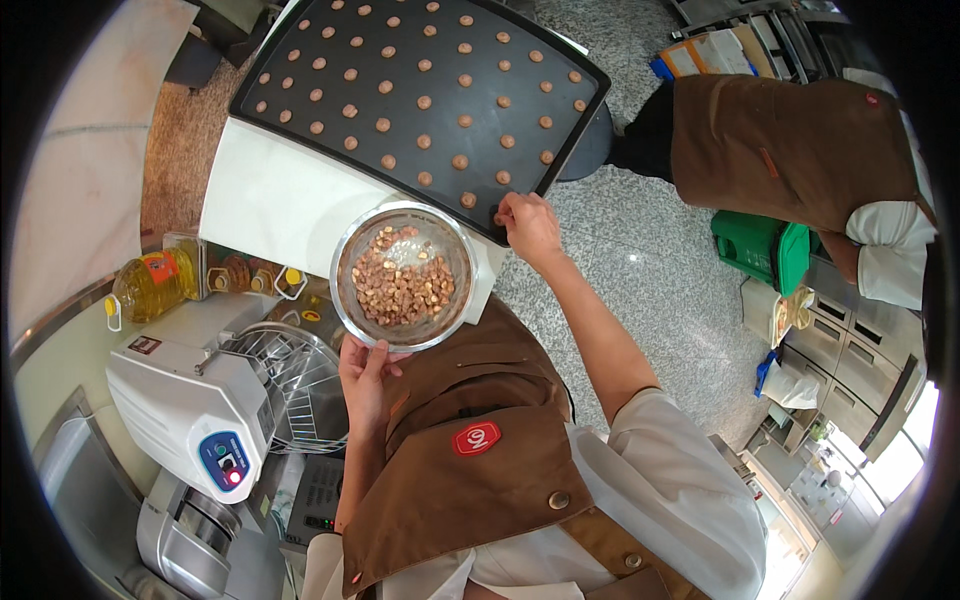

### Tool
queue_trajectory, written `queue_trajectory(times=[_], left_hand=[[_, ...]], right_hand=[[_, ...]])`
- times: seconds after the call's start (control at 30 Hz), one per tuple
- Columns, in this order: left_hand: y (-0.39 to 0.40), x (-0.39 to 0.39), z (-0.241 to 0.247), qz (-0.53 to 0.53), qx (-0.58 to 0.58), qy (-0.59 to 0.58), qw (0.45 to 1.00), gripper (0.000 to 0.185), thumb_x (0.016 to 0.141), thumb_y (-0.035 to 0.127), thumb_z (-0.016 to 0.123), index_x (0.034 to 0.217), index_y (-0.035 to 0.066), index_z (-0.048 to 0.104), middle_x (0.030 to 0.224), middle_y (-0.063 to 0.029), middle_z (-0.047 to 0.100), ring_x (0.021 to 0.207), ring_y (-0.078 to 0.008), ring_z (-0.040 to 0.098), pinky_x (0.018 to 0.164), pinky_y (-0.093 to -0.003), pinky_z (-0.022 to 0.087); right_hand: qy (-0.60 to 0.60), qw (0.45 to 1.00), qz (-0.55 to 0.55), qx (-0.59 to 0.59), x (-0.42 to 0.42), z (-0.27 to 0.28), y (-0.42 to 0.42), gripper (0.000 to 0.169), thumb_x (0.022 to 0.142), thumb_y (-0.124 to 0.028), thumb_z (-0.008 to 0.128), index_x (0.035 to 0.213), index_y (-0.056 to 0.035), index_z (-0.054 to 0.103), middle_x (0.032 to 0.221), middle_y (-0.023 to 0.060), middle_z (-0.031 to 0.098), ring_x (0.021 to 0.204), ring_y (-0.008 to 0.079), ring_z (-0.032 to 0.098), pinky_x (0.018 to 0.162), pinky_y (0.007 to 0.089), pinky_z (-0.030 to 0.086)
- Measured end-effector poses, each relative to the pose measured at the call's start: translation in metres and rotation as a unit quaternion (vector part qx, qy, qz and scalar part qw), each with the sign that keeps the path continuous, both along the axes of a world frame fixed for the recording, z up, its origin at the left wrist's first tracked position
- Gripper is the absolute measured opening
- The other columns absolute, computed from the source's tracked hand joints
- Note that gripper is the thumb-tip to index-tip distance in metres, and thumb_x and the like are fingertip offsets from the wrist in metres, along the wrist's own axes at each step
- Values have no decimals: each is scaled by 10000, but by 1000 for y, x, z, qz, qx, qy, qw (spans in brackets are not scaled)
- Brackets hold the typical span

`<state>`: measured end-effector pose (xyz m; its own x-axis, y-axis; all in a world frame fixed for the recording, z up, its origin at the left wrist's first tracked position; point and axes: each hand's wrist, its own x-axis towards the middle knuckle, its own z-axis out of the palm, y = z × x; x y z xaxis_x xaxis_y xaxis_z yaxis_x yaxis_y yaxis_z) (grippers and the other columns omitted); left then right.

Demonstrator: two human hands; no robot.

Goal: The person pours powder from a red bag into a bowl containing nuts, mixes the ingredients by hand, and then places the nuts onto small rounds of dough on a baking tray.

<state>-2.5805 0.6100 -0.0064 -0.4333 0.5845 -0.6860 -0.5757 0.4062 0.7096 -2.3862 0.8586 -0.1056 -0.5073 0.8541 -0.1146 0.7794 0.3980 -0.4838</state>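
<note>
My left hand (367, 377) grips the near rim of a stainless steel bowl (343, 300), with the thumb on the rim and the other fingers partly hidden beneath. Chopped nuts (409, 294) lie in the bowl, thickest on its near side. A black baking tray (480, 139) rests on a white work surface (262, 180) and bears rows of small round brown dough pieces (465, 121). At the tray's near right corner is my right hand (529, 226), its fingertips pinched around a small brown piece (499, 219), mostly covered by the fingers.
To the left stand a white mixer (187, 390) with a wire guard (300, 382) and bottles of yellow oil (146, 285). A co-worker in a brown apron (787, 142) is at the right, near a green bin (761, 247). Speckled floor (645, 300) shows between us.
</note>
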Motion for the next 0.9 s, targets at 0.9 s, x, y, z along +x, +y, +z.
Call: queue_trajectory(times=[0.9], left_hand=[[0,7,1,5,24,1,1000,121,953,95,554,1064,53,528,972,-49,657,782,-131,667,595,-214,449]], right_hand=[[9,991,54,124,12,32,-39,232,765,5,607,958,-77,706,794,51,534,808,229,537,721,367,414]])
